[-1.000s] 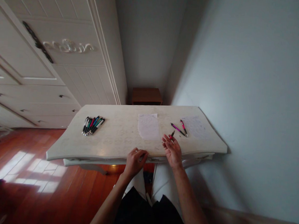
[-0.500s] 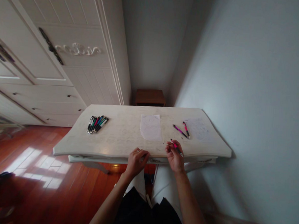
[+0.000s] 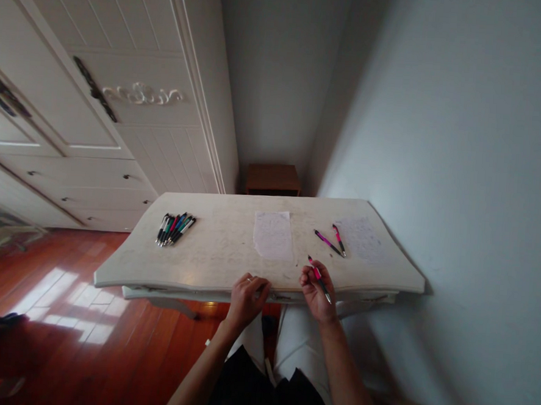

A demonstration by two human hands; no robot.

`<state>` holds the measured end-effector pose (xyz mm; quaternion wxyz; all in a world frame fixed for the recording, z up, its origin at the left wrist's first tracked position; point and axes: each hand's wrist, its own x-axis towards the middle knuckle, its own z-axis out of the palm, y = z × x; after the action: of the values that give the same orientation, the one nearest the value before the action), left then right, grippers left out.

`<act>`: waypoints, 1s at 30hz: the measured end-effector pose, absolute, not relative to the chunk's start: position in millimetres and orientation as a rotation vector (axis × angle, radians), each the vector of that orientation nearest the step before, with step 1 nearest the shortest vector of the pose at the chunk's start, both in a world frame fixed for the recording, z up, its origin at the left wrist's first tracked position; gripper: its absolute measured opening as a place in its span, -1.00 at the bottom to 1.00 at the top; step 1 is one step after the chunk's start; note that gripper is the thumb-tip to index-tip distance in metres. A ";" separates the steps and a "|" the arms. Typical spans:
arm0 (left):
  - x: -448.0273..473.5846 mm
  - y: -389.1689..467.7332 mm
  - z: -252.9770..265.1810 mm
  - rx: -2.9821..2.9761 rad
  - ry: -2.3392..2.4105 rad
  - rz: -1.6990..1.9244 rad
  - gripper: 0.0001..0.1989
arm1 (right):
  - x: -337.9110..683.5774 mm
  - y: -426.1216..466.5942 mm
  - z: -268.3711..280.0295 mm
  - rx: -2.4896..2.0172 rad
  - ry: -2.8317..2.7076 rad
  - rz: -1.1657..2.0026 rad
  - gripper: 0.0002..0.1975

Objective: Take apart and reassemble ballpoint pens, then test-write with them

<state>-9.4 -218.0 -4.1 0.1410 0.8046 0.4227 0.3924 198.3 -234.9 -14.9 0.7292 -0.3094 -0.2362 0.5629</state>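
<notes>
My right hand (image 3: 319, 291) is closed around a pink-and-black pen (image 3: 319, 279) above the desk's front edge. The pen slants, its silver tip towards my wrist. My left hand (image 3: 248, 294) rests at the front edge with its fingers curled together; nothing shows in it, though its palm side is hidden. Between and beyond my hands lies a sheet of paper (image 3: 273, 234) with faint marks. Farther right, a purple-and-black pen (image 3: 327, 241) and another pink-and-black pen (image 3: 338, 239) lie with their tips close together, beside a second scribbled sheet (image 3: 363, 240).
Several pens (image 3: 175, 229) with black grips lie bunched at the left of the white desk (image 3: 222, 236). A white wardrobe (image 3: 164, 141) stands behind on the left, a wall (image 3: 459, 177) runs along the right, and a low brown wooden piece (image 3: 273, 177) is behind the desk.
My right hand has turned the pink pen slightly, so more of it shows. My left hand stays at the desk's edge. The whole view has shifted a little.
</notes>
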 end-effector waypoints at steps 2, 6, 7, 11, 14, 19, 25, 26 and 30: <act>-7.9 -218.6 -4.8 2.313 1.248 1.143 -0.87 | 198.1 -235.8 -12.9 -0.683 -0.518 1.242 -0.66; -6.3 -217.8 -5.9 2.294 1.255 1.153 -0.88 | 197.2 -236.5 -8.2 -0.679 -0.487 1.261 -0.67; -6.5 -217.5 -5.9 2.293 1.251 1.150 -0.88 | 197.0 -236.4 -7.4 -0.679 -0.477 1.267 -0.67; -7.8 -217.5 -3.8 2.311 1.234 1.136 -0.88 | 197.2 -235.6 -6.3 -0.683 -0.456 1.284 -0.65; -7.6 -218.5 -1.5 2.321 1.238 1.154 -0.88 | 197.9 -236.3 -6.1 -0.703 -0.472 1.295 -0.67; -6.6 -218.5 -2.3 2.348 1.231 1.175 -0.86 | 198.2 -241.2 -2.7 -0.746 -0.632 1.348 -0.71; -6.7 -218.3 -5.6 2.358 1.244 1.170 -0.85 | 193.5 -245.7 -3.8 -0.912 -0.694 1.401 -0.65; -6.7 -218.7 -5.8 2.365 1.248 1.169 -0.84 | 191.6 -245.9 -4.3 -0.922 -0.683 1.387 -0.66; -7.0 -219.8 -7.0 2.380 1.258 1.167 -0.83 | 182.7 -245.6 -3.2 -0.916 -0.651 1.308 -0.70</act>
<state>-7.0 -219.8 -7.0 0.1036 0.8066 0.4266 0.3957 182.7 -245.6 -3.2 0.6508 -0.4035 -0.2864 0.5758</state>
